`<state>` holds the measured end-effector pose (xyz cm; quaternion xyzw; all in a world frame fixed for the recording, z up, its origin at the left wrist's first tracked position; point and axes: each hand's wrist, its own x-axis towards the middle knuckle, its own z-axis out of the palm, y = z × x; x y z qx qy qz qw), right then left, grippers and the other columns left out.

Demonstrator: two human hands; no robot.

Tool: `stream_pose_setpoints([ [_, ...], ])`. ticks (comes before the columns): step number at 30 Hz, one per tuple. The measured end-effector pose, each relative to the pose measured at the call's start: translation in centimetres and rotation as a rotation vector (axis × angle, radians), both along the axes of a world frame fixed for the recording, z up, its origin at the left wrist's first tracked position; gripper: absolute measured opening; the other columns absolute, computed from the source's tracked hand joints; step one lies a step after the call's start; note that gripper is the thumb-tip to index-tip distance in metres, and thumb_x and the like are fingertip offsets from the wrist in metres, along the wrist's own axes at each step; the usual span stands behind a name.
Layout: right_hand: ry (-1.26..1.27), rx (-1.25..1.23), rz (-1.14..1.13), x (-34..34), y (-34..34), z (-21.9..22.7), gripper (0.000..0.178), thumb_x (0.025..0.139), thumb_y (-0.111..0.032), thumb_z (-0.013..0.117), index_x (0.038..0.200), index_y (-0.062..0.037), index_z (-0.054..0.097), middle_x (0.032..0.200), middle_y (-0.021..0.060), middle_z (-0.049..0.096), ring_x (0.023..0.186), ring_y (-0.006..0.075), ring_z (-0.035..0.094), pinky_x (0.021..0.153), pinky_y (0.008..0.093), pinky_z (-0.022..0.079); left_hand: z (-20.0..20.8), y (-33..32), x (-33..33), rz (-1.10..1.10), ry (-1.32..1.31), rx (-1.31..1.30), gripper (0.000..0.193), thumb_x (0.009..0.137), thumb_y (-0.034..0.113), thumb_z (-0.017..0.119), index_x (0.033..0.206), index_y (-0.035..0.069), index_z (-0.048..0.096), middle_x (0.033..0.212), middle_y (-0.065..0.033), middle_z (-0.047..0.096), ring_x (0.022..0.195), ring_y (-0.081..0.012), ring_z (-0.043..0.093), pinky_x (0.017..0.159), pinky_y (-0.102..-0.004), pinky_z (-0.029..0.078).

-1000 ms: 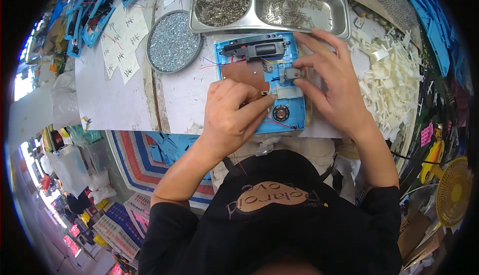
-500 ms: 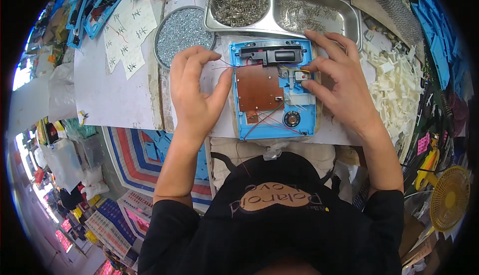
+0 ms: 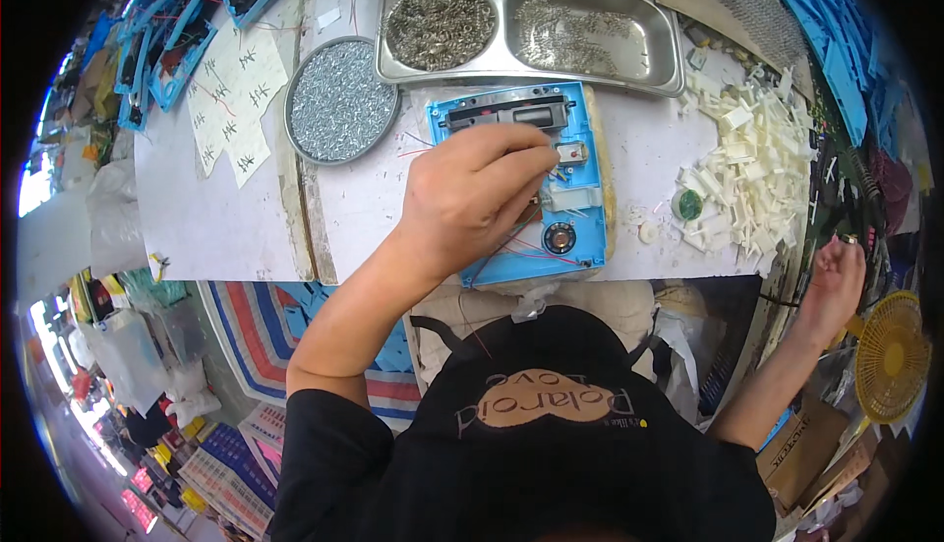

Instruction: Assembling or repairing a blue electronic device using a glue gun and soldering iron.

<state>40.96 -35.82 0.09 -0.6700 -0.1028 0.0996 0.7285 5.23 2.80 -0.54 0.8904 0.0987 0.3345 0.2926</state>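
Observation:
A light blue plastic casing (image 3: 588, 232) lies on the table in front of me, with a black part (image 3: 482, 114) along its far side, a small metal-framed part (image 3: 571, 153), a white plastic piece (image 3: 573, 198) and a small round speaker (image 3: 560, 238). My left hand (image 3: 477, 193) is over the casing's middle, hiding most of the brown circuit board. Its fingers are pinched together beside the metal-framed part; what they hold, if anything, is hidden. Far to the right, beyond the table edge, my right hand (image 3: 834, 286) has curled fingers with something small and shiny at the tips, too small to name.
A round dish of screws (image 3: 344, 99) stands left of a compartmented metal tray (image 3: 590, 80) of small metal parts. White plastic pieces (image 3: 752, 168) heap at the right, beside a green round item (image 3: 687, 205). A yellow fan (image 3: 893, 357) is near my right arm.
My right hand has left the casing and swung far right past the table edge. My left hand has moved right, from the casing's left edge to over its middle, fingers now closed.

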Motion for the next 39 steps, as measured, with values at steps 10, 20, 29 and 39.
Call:
stream_pose_setpoints([
  [10,-0.155,-0.066,-0.341,10.9,-1.7,-0.3,0.039,0.108,-0.029,0.052,0.132,0.0012,0.057,0.101,0.0118,0.063,0.086,0.0201,0.057,0.077,0.0309,0.046,0.1,-1.3,1.3,0.094,0.061,-0.243,0.013,0.083,-0.003,0.075,0.095,0.001,0.075,0.082,-0.0088,0.069,0.070,-0.0179,0.065,0.063,-0.0281,0.050],
  [20,-0.286,-0.019,-0.307,-1.0,-5.3,0.8,0.026,0.103,-0.018,0.057,0.123,-0.0006,0.057,0.115,0.0186,0.066,0.100,0.0214,0.064,0.087,0.0309,0.049,0.0,-2.1,2.8,0.228,0.120,0.074,0.015,0.071,0.007,0.080,0.083,0.007,0.072,0.102,-0.0068,0.060,0.093,-0.0268,0.054,0.083,-0.0389,0.040],
  [29,-0.523,-0.031,0.688,-14.5,15.5,-0.1,0.024,0.081,-0.003,0.071,0.104,0.0031,0.065,0.080,0.0092,0.060,0.071,0.0204,0.053,0.067,0.0316,0.041,-0.7,-2.2,3.6,0.253,0.189,0.182,0.015,0.068,0.009,0.080,0.078,0.011,0.069,0.102,-0.0040,0.058,0.096,-0.0270,0.052,0.083,-0.0415,0.034],
  [39,-0.689,-0.063,0.772,-14.9,18.4,0.5,0.025,0.074,-0.002,0.075,0.098,0.0016,0.067,0.072,0.0099,0.061,0.061,0.0242,0.055,0.057,0.0333,0.043,-0.1,-2.2,3.5,0.259,0.222,0.174,0.014,0.069,0.009,0.080,0.080,0.011,0.071,0.101,-0.0058,0.057,0.095,-0.0268,0.052,0.086,-0.0398,0.036],
])
